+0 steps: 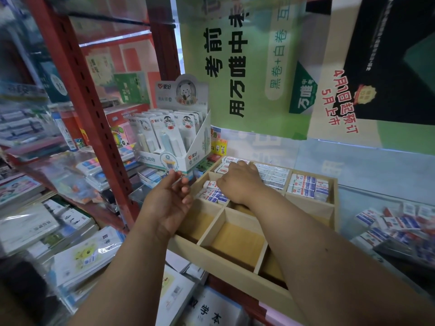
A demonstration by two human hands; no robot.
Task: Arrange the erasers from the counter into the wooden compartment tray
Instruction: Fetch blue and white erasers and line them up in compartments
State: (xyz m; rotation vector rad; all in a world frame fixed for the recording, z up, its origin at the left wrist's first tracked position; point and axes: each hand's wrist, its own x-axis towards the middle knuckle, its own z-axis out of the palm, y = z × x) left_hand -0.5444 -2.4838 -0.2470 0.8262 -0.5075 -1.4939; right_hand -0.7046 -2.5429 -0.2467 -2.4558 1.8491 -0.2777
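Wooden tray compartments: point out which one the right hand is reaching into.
The far-left compartment of the wooden tray: the right hand lies over its erasers; the near compartments hold nothing.

Stationery shop: stocked shelves (77, 109) (workbooks (70, 222), packaged correction tapes (169, 137)).

You have one wide head view, close in, looking forward and down over the wooden tray (226, 252) at lower centre, shelving (94, 109) filling the frame's left.

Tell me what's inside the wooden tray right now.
Boxed erasers fill the far compartments of the wooden tray; near ones look bare. The right hand and forearm cover part of the middle.
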